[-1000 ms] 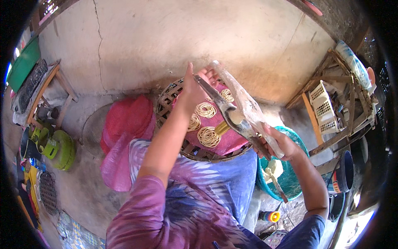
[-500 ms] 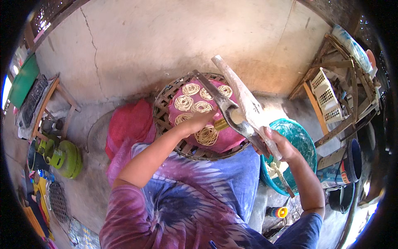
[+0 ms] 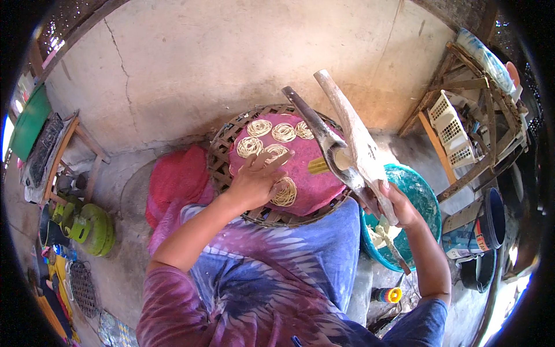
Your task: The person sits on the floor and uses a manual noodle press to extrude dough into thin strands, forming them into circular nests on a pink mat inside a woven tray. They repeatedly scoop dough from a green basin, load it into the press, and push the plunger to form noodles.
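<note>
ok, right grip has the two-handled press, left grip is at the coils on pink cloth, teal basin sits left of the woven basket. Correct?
Wrong side: the head view shows the teal basin right of the woven basket. Right grip on the press, left grip at the coils: correct.

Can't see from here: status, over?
Left hand open over pale coils, contact unclear. Right hand gripping two-armed press. Left hand partly hides coils.
</note>
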Demonstrator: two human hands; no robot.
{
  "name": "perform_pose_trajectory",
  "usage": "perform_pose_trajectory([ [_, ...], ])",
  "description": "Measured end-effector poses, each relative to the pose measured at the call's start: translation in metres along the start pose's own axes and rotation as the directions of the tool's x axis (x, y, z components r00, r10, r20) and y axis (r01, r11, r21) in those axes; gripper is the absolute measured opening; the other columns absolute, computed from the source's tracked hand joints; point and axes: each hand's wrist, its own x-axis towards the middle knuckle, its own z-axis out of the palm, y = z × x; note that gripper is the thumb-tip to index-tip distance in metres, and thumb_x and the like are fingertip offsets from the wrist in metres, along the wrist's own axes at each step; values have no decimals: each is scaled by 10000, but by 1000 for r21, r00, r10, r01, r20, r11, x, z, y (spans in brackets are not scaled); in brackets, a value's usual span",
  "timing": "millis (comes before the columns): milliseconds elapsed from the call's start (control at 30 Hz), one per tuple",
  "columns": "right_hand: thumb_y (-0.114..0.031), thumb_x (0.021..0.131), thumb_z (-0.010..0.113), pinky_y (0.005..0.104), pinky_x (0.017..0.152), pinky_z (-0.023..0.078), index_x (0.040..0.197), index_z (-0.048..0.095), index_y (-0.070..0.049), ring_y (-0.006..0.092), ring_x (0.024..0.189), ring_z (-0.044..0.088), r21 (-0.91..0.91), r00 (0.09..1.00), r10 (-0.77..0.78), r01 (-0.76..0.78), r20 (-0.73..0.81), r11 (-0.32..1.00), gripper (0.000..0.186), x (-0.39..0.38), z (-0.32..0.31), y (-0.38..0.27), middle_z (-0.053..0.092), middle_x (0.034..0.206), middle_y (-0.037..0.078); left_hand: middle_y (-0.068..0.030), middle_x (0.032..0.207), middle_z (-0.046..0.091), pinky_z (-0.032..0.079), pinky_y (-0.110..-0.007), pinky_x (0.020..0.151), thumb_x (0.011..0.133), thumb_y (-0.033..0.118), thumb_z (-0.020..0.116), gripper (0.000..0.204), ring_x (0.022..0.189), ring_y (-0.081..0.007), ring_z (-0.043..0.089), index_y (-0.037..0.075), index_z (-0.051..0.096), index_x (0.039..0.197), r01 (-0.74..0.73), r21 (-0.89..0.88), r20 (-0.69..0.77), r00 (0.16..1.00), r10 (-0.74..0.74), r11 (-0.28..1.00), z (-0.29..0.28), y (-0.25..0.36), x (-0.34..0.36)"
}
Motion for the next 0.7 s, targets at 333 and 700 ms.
perform_pose_trajectory([
  [333,-688,877,425,314,687,473,1234,518,29,232,775,602,258,968,87,-149,237,955,807,-12,0,-25,624,913,184,-262,1344,477,283,-474,1125,924,697,250,883,1265,-430,442,-40,368,1395,-273,-438,-230,955,-187,-857,-87,-13,129],
  [700,-732,909,277,288,472,471,1003,603,-21,181,578,605,-260,921,391,-374,12,890,788,33,-4,-60,606,718,102,-110,968,612,454,-413,839,912,586,363,584,974,-290,568,52,577,1015,-397,-168,-5,916,-401,-903,38,-38,170],
])
